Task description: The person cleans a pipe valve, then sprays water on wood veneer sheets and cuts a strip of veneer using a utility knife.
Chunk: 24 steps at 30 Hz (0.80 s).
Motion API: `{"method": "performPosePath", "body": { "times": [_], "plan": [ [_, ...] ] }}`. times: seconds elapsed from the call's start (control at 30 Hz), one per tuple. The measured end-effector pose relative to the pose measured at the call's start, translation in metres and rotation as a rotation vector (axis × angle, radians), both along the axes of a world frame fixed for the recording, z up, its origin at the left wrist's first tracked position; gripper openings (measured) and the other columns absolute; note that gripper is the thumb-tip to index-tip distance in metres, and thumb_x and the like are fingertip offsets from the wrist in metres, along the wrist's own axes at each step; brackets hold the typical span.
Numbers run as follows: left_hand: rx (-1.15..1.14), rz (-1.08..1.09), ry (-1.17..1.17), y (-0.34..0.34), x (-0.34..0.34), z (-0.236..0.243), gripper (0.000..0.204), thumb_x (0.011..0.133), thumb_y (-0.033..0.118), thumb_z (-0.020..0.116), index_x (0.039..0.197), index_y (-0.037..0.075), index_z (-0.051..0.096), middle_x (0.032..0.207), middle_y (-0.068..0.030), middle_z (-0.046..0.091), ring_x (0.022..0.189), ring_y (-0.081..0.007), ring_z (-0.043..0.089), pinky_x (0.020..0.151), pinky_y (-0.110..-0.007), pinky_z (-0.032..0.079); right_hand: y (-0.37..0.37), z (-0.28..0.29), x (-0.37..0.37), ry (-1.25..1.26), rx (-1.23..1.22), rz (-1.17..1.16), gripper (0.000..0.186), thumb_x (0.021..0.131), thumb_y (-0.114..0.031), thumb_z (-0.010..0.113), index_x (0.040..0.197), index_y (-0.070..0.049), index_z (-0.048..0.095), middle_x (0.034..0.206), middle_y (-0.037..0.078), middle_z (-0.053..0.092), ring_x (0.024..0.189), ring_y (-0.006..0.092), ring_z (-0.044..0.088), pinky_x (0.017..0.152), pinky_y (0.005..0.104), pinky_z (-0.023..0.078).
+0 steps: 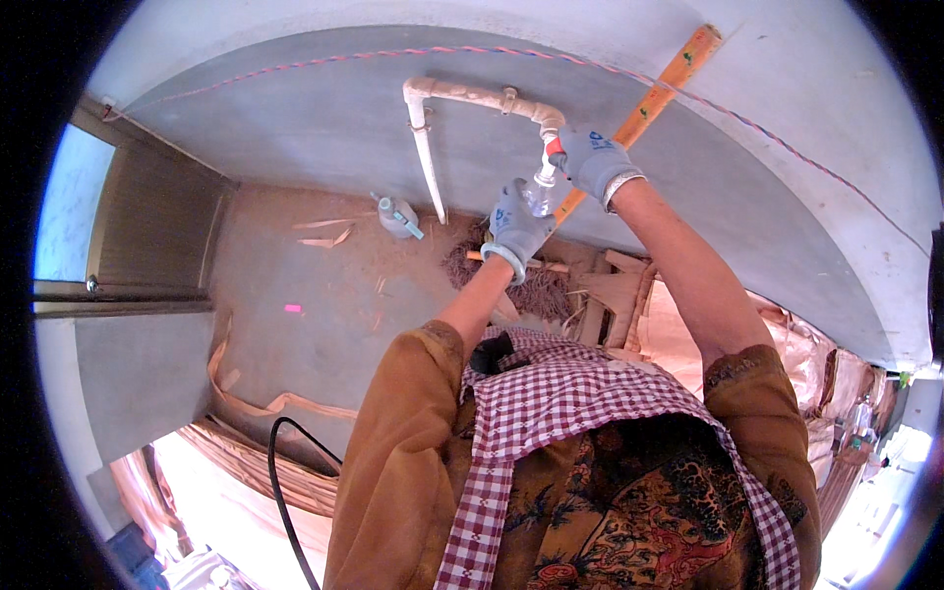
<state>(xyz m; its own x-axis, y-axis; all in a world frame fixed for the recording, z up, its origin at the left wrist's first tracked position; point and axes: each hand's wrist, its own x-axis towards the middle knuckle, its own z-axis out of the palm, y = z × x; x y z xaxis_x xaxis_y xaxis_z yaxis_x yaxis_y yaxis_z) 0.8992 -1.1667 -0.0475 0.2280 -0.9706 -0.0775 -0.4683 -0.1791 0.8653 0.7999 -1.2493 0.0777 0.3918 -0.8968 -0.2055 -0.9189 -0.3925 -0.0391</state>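
Note:
A white pipe [480,93] runs along the grey wall and bends down into a tap with a red handle [555,147]. My right hand [595,162], in a grey glove, is closed at the tap's handle; the fingertips are partly hidden. Under the spout, my gloved left hand [517,224] is wrapped round a clear plastic bottle [539,199], its mouth up near the tap. Behind my hands a long wooden pole [661,95] leans against the wall. What is inside the bottle is hard to make out.
A mop head [536,291] of brownish strands lies on the floor beneath my hands. A whitish jug [396,218] stands near the wall. Paper strips [327,239] are scattered about. A twisted wire [472,49] crosses the wall; a door [157,211] is at the left. Stacked brown sheets [265,462] lie low left.

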Motion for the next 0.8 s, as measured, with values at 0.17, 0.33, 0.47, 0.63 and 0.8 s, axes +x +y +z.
{"method": "performPosePath", "body": {
  "times": [0.17, 0.33, 0.47, 0.63, 0.8],
  "plan": [
    [0.005, -0.004, -0.001, 0.001, 0.000, 0.004, 0.069, 0.058, 0.015, 0.080, 0.114, 0.002, 0.043, 0.108, -0.0173, 0.052, 0.100, -0.0329, 0.053, 0.085, -0.039, 0.044, 0.002, 0.009, 0.002, 0.005, 0.091, -0.037, 0.028, 0.086, -0.033, 0.053, 0.098, -0.008, 0.054, 0.089, 0.012, 0.063, 0.087, 0.0280, 0.061, 0.073, 0.0414, 0.044],
    [-0.023, -0.028, 0.035, 0.000, 0.002, -0.006, 0.068, 0.059, 0.014, 0.079, 0.116, 0.002, 0.042, 0.109, -0.0170, 0.051, 0.099, -0.0334, 0.053, 0.085, -0.039, 0.043, 0.005, 0.012, 0.001, -0.035, 0.088, -0.042, 0.029, 0.086, -0.032, 0.052, 0.102, -0.008, 0.055, 0.095, 0.015, 0.063, 0.091, 0.0312, 0.060, 0.075, 0.0429, 0.045],
    [-0.035, -0.054, 0.079, -0.001, 0.004, -0.003, 0.065, 0.061, 0.016, 0.076, 0.115, 0.003, 0.043, 0.112, -0.0168, 0.050, 0.101, -0.0340, 0.053, 0.086, -0.041, 0.043, 0.006, 0.010, 0.003, -0.034, 0.048, -0.039, 0.031, 0.085, -0.032, 0.052, 0.105, -0.007, 0.054, 0.099, 0.018, 0.062, 0.093, 0.0344, 0.060, 0.077, 0.0445, 0.046],
    [0.005, -0.023, 0.032, 0.002, 0.002, 0.005, 0.064, 0.061, 0.016, 0.076, 0.114, 0.003, 0.043, 0.110, -0.0167, 0.051, 0.101, -0.0337, 0.054, 0.086, -0.040, 0.043, 0.005, 0.009, 0.002, 0.002, 0.080, -0.056, 0.033, 0.086, -0.036, 0.052, 0.105, -0.008, 0.050, 0.096, 0.015, 0.062, 0.092, 0.0331, 0.059, 0.076, 0.0440, 0.045],
    [-0.001, -0.016, 0.031, 0.002, -0.001, 0.002, 0.064, 0.061, 0.016, 0.076, 0.115, 0.002, 0.043, 0.110, -0.0172, 0.050, 0.101, -0.0339, 0.054, 0.086, -0.039, 0.044, 0.005, 0.004, -0.008, -0.028, 0.020, 0.034, 0.031, 0.087, -0.035, 0.052, 0.103, -0.008, 0.049, 0.090, 0.015, 0.063, 0.088, 0.0337, 0.060, 0.073, 0.0441, 0.045]
  ]
}}
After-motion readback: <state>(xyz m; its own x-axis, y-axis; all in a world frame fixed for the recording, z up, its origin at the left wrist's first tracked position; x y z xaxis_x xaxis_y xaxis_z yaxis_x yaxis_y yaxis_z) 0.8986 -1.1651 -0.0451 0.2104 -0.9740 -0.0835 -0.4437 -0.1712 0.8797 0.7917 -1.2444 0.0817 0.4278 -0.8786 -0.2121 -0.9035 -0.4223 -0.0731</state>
